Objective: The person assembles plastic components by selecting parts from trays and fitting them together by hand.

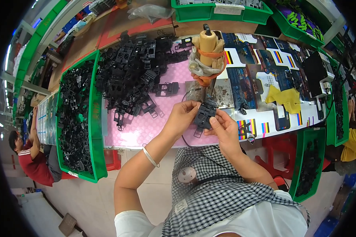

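A black plastic frame part [204,117] with a small open loop at its lower end is held between my two hands over the table's front edge. My left hand [182,115] pinches its left side with the fingertips. On the opposite side, my right hand [224,128] grips it between thumb and fingers. Just above the part, the metal tip of an upright tool [207,49] points down. That tool has a wooden handle wrapped in cloth and an orange band. Whether tip and part touch, I cannot tell. A stained metal plate [223,93] lies behind.
A large heap of similar black parts [124,75] covers the pink mat's left side. Green bins of black parts stand at left [99,146] and right [299,166]. A yellow cloth [284,99] lies on the printed sheets. Another person [35,162] sits far left.
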### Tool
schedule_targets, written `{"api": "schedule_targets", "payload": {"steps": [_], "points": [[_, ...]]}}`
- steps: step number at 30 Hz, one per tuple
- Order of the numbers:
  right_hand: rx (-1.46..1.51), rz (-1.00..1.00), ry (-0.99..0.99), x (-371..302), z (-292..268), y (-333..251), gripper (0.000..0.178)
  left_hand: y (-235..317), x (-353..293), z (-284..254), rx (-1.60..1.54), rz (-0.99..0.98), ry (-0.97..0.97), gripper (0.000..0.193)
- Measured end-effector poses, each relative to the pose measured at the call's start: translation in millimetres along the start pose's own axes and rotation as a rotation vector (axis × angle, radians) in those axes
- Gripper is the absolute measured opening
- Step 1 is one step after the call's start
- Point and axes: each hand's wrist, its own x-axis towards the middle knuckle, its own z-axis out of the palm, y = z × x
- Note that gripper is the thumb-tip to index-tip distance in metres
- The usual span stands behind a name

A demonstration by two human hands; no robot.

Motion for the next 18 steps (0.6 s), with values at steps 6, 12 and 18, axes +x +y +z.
{"api": "schedule_targets", "payload": {"steps": [6, 12, 18], "points": [[-0.004, -0.001, -0.008, 1.0, -1.1, 1.4, 0.035, 1.9, 0.5, 0.1, 0.012, -0.009, -0.001, 0.019], [-0.014, -0.005, -0.006, 1.5, -1.1, 1.5, 0.033, 3.3, 1.2, -0.4, 0.022, -0.027, 0.002, 0.019], [-0.001, 0.005, -0.008, 0.4, 2.6, -0.7, 0.033, 1.1, 3.1, -2.8, 0.031, 0.003, 0.001, 0.018]]}}
